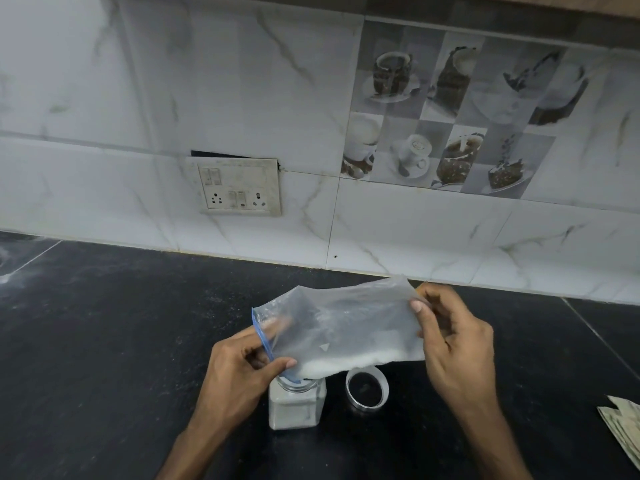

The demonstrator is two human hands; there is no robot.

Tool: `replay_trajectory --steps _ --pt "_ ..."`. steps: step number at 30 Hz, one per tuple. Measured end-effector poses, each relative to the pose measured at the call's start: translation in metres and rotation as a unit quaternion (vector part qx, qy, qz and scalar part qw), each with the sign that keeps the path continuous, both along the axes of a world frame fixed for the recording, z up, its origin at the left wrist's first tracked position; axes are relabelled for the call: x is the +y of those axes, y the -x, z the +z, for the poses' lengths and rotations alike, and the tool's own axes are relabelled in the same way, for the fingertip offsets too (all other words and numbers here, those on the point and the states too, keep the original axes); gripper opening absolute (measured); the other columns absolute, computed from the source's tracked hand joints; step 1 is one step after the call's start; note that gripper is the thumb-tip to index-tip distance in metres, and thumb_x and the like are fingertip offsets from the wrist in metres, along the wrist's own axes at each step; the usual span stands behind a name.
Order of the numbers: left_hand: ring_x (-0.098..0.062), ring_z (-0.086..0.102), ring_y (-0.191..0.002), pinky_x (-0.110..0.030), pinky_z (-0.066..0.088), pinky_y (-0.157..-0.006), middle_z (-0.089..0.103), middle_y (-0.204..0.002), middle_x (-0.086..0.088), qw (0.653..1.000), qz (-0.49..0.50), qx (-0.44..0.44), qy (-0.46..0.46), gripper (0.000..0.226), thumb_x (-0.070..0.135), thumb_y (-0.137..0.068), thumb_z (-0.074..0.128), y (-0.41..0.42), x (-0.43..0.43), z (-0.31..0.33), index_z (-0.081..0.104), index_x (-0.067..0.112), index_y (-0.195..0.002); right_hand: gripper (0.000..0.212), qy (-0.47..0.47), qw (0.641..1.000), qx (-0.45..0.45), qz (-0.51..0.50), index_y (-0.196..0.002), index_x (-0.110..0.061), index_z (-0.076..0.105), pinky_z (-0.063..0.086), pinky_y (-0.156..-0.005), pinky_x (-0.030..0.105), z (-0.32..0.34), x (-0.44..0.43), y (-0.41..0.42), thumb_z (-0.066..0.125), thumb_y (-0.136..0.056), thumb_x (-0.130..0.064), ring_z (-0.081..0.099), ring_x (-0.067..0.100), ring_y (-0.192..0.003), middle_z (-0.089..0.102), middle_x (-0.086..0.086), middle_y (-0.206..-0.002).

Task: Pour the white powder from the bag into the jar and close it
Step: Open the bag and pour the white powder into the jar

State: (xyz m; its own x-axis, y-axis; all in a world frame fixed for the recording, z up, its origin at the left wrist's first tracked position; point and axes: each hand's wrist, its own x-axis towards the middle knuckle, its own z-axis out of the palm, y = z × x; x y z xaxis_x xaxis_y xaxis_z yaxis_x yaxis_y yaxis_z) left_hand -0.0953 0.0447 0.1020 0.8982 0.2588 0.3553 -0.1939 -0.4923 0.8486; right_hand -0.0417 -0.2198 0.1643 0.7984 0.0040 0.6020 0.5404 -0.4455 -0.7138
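Both hands pinch the bag (343,327), left (242,362) at its mouth over the jar (297,407), right (457,344) lifting the far end; a sudden powder (346,363) slide may overshoot onto the counter (104,341).

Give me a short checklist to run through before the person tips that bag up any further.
1. Bag mouth at the jar opening: ok. The blue-zip end of the bag sits in the neck of the jar.
2. Jar upright on the counter: ok.
3. Lid off and out of the way: ok. It lies right of the jar, apart from it.
4. Grip on the bag: ok. The left hand pinches the zip end and the right hand pinches the raised far end.
5. Bag emptied: not ok. White powder lies along its lower edge.
6. Room left in the jar: cannot tell.
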Motion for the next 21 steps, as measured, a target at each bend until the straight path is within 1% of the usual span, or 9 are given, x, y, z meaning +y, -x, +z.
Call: replay_trajectory --steps 1,3,5,9,11,14,17,19,21 --pt "-0.002 0.041 -0.048 -0.027 0.048 -0.047 0.068 -0.070 -0.016 1.000 -0.001 0.002 -0.003 0.039 0.012 -0.061 0.094 0.000 0.001 -0.001 0.081 0.019 -0.098 0.019 -0.008 0.999 0.034 0.017 -0.103 -0.035 0.064 0.057 -0.069 0.016 -0.002 -0.001 0.001 0.067 -0.093 -0.018 0.072 0.001 -0.088 0.073 -0.019 -0.096" --pt "-0.001 0.039 -0.048 -0.020 0.045 -0.047 0.066 -0.068 -0.016 1.000 -0.005 -0.002 -0.001 0.048 0.010 -0.062 0.094 0.001 0.003 -0.003 0.078 0.033 -0.101 0.044 -0.039 0.992 0.109 0.043 -0.111 -0.040 0.059 0.056 -0.073 0.013 -0.006 -0.003 0.004 0.077 -0.085 -0.009 0.074 0.003 -0.087 0.075 -0.011 -0.093" --pt "-0.001 0.042 -0.049 -0.027 0.051 -0.049 0.072 -0.080 -0.021 1.000 -0.004 -0.002 0.002 0.054 0.009 -0.062 0.094 0.001 0.003 -0.003 0.072 0.040 -0.101 0.059 -0.060 0.987 0.146 0.039 -0.116 -0.039 0.060 0.057 -0.074 0.014 -0.010 -0.009 0.004 0.081 -0.078 0.002 0.075 0.007 -0.086 0.076 -0.004 -0.090" --pt "-0.001 0.044 -0.050 -0.038 0.053 -0.052 0.072 -0.079 -0.017 1.000 0.001 0.006 -0.012 0.027 0.013 -0.063 0.093 -0.001 0.004 -0.007 0.079 0.011 -0.086 0.046 -0.031 0.989 0.141 -0.018 -0.112 -0.031 0.066 0.059 -0.069 0.020 -0.012 -0.012 0.006 0.084 -0.077 -0.008 0.074 0.004 -0.076 0.077 -0.009 -0.077" --pt "-0.005 0.049 -0.051 -0.040 0.054 -0.055 0.069 -0.078 -0.002 1.000 0.001 0.006 -0.009 0.028 0.013 -0.063 0.093 0.000 0.003 -0.006 0.080 0.023 -0.085 0.042 -0.048 0.988 0.143 -0.042 -0.106 -0.033 0.068 0.059 -0.066 0.025 -0.014 -0.012 0.008 0.087 -0.073 -0.016 0.074 0.004 -0.072 0.077 -0.011 -0.074" --pt "-0.018 0.057 -0.053 -0.038 0.056 -0.057 0.065 -0.084 0.008 1.000 -0.009 -0.002 -0.007 0.055 0.011 -0.063 0.093 0.003 0.001 -0.001 0.071 0.043 -0.102 0.034 -0.096 0.984 0.145 -0.043 -0.100 -0.032 0.070 0.061 -0.067 0.029 -0.018 -0.013 0.008 0.086 -0.074 -0.015 0.076 0.010 -0.074 0.079 -0.007 -0.077" --pt "-0.003 0.049 -0.055 -0.039 0.055 -0.056 0.069 -0.080 0.000 1.000 -0.008 -0.003 -0.008 0.053 0.011 -0.063 0.093 0.001 0.001 -0.003 0.074 0.034 -0.107 0.039 -0.088 0.984 0.154 -0.017 -0.108 -0.033 0.068 0.060 -0.074 0.024 -0.020 -0.011 0.010 0.081 -0.080 -0.009 0.076 0.010 -0.082 0.079 -0.005 -0.082" --pt "-0.002 0.046 -0.053 -0.040 0.055 -0.055 0.071 -0.078 -0.007 1.000 -0.005 0.004 -0.012 0.038 0.011 -0.063 0.093 0.000 0.003 -0.007 0.080 0.018 -0.098 0.045 -0.088 0.984 0.152 -0.043 -0.106 -0.032 0.066 0.058 -0.075 0.023 -0.020 -0.011 0.010 0.087 -0.073 -0.011 0.075 0.008 -0.078 0.078 -0.006 -0.077" --pt "-0.001 0.046 -0.053 -0.037 0.055 -0.055 0.070 -0.078 -0.004 1.000 -0.005 0.011 -0.011 0.034 0.012 -0.063 0.093 0.000 0.003 -0.007 0.081 0.015 -0.095 0.045 -0.102 0.982 0.142 -0.069 -0.100 -0.034 0.065 0.056 -0.073 0.023 -0.020 -0.010 0.011 0.090 -0.067 -0.018 0.073 0.004 -0.074 0.077 -0.008 -0.072"
